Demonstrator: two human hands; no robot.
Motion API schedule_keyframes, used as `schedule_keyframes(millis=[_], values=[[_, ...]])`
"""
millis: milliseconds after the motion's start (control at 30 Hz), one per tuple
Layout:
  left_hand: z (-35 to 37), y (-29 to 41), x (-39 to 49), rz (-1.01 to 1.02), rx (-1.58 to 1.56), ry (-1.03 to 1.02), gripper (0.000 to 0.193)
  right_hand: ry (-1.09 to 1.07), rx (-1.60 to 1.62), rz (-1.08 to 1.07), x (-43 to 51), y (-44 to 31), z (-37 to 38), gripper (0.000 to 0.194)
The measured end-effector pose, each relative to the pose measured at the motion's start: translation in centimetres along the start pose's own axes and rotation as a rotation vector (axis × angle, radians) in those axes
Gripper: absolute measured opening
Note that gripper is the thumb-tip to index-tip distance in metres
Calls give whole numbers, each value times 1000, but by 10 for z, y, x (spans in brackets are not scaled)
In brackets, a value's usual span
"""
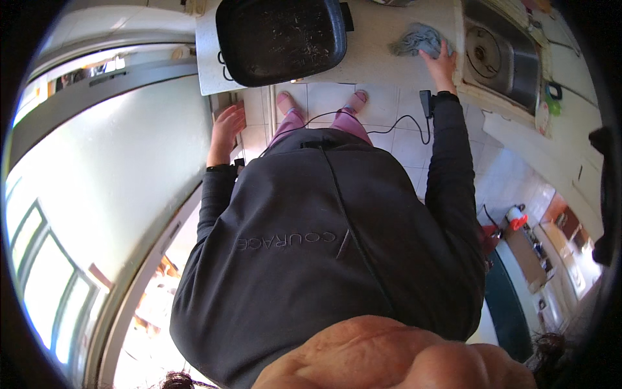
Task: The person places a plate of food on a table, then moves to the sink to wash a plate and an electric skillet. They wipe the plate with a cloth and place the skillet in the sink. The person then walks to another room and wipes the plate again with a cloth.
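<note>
On the countertop (374, 63), my right hand (440, 68) has its fingers on a crumpled grey-blue cloth (419, 39), gripping its near right edge close to the sink. My left hand (227, 129) hangs at my left side with nothing in it, its fingers loosely extended. It is nearest to the edge of a pale sliding door (126, 121) and below the counter's front edge. A large black rectangular pan (282, 39) with side handles stands at the counter's left end. Pale marks and scratches show on its dark inner surface.
A stainless steel sink (520, 58) with a round drain is set in the counter at the right. A green-handled item (553, 102) lies beyond it. A black cable (408, 119) hangs across my front from the device on my right wrist. White tiles (325, 97) cover the floor.
</note>
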State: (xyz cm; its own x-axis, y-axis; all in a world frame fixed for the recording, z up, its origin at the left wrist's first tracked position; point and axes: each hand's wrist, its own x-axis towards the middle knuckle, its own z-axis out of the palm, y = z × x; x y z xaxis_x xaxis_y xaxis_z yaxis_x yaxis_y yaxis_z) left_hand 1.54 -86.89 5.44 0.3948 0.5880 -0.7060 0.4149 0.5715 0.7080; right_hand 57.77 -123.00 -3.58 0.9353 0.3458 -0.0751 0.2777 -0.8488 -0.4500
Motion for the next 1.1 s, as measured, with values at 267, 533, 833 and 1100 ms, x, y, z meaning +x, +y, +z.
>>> schedule_keyframes(millis=[267, 533, 833, 1100], values=[[76, -44, -51, -70, 9, 71, 49, -31, -238, -256, -20, -58, 29, 61], [99, -55, -66, -122, -94, 126, 52, -71, -197, -587, -55, -76, 28, 44], [123, -81, -58, -133, -122, 91, 50, -60, -129, -734, -48, -66, 34, 43], [112, -115, -50, -198, -61, 132, 53, -116, -139, -718, -52, -70, 29, 43]])
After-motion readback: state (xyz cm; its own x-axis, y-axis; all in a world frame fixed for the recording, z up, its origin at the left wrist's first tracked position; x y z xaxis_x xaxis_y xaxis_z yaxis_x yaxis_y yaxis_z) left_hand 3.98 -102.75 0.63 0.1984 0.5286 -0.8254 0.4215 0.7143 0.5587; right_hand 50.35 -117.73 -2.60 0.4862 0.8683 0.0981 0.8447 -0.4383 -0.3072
